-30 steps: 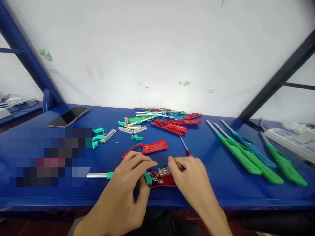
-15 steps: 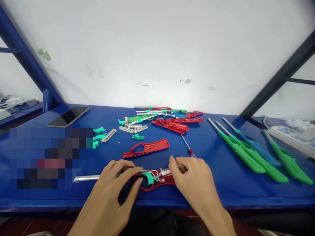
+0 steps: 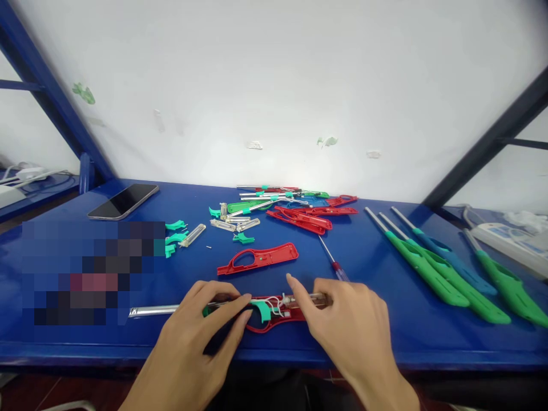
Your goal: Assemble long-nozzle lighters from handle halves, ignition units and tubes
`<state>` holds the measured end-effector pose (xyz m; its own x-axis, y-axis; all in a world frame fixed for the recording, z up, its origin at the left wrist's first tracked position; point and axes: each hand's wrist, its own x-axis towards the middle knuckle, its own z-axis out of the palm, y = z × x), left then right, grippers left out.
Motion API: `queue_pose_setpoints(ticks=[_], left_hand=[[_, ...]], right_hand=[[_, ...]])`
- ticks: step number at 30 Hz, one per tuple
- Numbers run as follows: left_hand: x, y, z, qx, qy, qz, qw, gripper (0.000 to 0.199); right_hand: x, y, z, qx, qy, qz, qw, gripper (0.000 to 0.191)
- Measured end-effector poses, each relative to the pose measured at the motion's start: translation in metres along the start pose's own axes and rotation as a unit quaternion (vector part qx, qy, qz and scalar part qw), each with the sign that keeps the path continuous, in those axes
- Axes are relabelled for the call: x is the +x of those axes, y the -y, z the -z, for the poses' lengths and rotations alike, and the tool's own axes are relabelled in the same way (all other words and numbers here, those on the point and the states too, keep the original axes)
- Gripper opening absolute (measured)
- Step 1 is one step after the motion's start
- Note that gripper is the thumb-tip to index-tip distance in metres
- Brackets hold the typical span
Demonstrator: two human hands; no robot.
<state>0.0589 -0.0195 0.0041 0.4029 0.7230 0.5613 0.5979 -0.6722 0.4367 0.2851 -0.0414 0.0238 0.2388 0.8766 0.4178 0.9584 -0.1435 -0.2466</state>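
Observation:
A long-nosed lighter's red half shell (image 3: 261, 329) lies open-side up at the table's front. Its silver barrel (image 3: 152, 311) sticks out to the left, beneath my left hand (image 3: 194, 334), which grips the barrel end of the shell between thumb and fingers. A green trigger (image 3: 266, 311) and white wires (image 3: 273, 301) show inside. My right hand (image 3: 353, 325) has its thumb and fingers closed around a clear fuel tank (image 3: 299, 300) at the handle end; the fingers hide part of it. Beyond the hands rests another red half shell (image 3: 282, 257).
A screwdriver (image 3: 338, 269) lies near my right hand. Several assembled lighters (image 3: 428, 268) are on the right, and a pile of lighter parts (image 3: 303, 220) is at the back. Loose clear tanks (image 3: 193, 234), green triggers (image 3: 175, 238) and a phone (image 3: 124, 201) lie left. A power strip (image 3: 509, 245) stands far right.
The fuel tank has shifted slightly right and lies flatter along the shell. My right hand has moved a little right with it; the left stays in place on the lighter.

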Motion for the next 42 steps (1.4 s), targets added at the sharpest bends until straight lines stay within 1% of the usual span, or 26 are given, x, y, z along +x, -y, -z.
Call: queue_pose_setpoints(ticks=[4,8,13,20,27,33,36,38,40,42], left_hand=[[-0.0018,0.0016,-0.0021,0.015,-0.009,-0.029,0.999,0.023],[-0.0034,0.0019,-0.0014,0.027,0.011,-0.041,0.999,0.031],[-0.0027,0.0002,0.0009,0.041,0.025,-0.053,0.997,0.026],[-0.0044,0.0011,-0.0005,0.055,0.009,-0.062,0.997,0.026],[-0.0049,0.0009,-0.0005,0.052,0.008,-0.058,0.997,0.025],[-0.0058,0.0011,0.0009,0.056,0.006,-0.073,0.996,0.028],[-0.0058,0.0017,0.0006,0.061,0.005,-0.080,0.995,0.029],[-0.0050,0.0017,-0.0001,0.071,0.006,-0.082,0.994,0.033],[-0.0036,0.0014,-0.0006,0.077,0.009,-0.081,0.994,0.035],[-0.0024,0.0010,-0.0007,0.071,0.010,-0.080,0.994,0.031]], right_hand=[[0.0011,0.0012,0.0006,-0.026,-0.017,-0.010,0.999,0.075],[0.0009,0.0020,0.0018,-0.043,-0.020,-0.029,0.998,0.078],[0.0026,0.0028,0.0034,-0.054,0.002,-0.045,0.998,0.077],[0.0036,0.0025,0.0038,-0.058,0.008,-0.051,0.997,0.078],[0.0030,0.0013,0.0018,-0.039,-0.017,-0.024,0.999,0.077],[0.0019,0.0013,-0.0002,-0.030,-0.036,-0.001,0.999,0.076],[0.0012,0.0017,-0.0017,-0.014,-0.036,0.012,0.999,0.076],[0.0006,0.0015,-0.0020,0.009,-0.039,0.017,0.999,0.076],[0.0003,0.0003,-0.0004,0.058,-0.045,0.017,0.997,0.074],[0.0003,-0.0021,0.0036,0.140,-0.046,0.023,0.989,0.064]])
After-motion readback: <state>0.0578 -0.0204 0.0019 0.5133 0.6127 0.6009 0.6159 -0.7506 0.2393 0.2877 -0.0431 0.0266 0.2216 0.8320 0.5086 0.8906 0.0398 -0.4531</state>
